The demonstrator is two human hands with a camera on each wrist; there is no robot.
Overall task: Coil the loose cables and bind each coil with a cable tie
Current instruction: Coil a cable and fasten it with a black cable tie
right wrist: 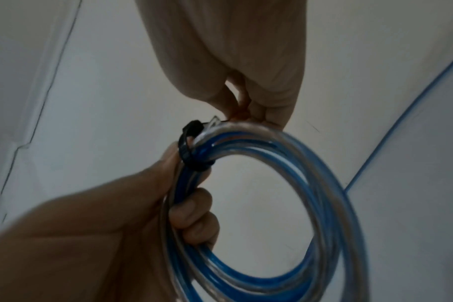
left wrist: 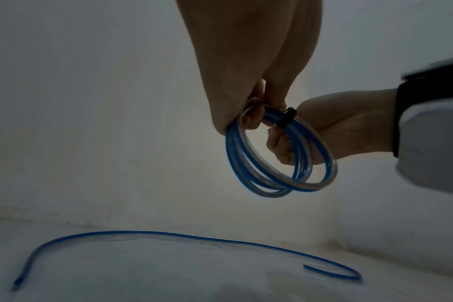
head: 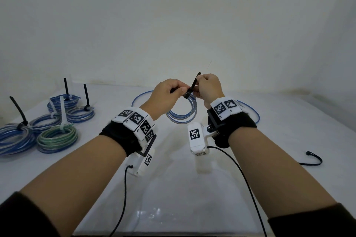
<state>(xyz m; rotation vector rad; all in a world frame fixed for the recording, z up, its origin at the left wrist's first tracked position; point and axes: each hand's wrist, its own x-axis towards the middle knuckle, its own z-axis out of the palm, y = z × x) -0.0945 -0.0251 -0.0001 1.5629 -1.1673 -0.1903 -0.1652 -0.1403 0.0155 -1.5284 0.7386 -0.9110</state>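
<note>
The coil (head: 182, 114) is a few loops of glossy, clear plastic cable with a blue stripe, round as a ring, held up above the desk (head: 192, 188) between both hands. A black cable tie (head: 193, 85), a flat ribbed strap, wraps the top of the coil; its free tail sticks up and away. The left hand (head: 167, 95) curls its fingers through the ring and pinches the coil just beside the tie's head. The right hand (head: 209, 87) pinches the tie's tail between thumb and fingertips.

A loose cable (left wrist: 184, 243) of the same blue-striped tubing lies in a long open curve on the desk beyond the hands. At the far left sit five bound coils (head: 44, 125), blue and one greenish, flat on the desk, some cinched with black ties, some with milky white ones, tails standing up.

The desk is smooth, white and faintly reflective. It meets a plain off-white wall (head: 173, 25), slightly scuffed along the seam.
</note>
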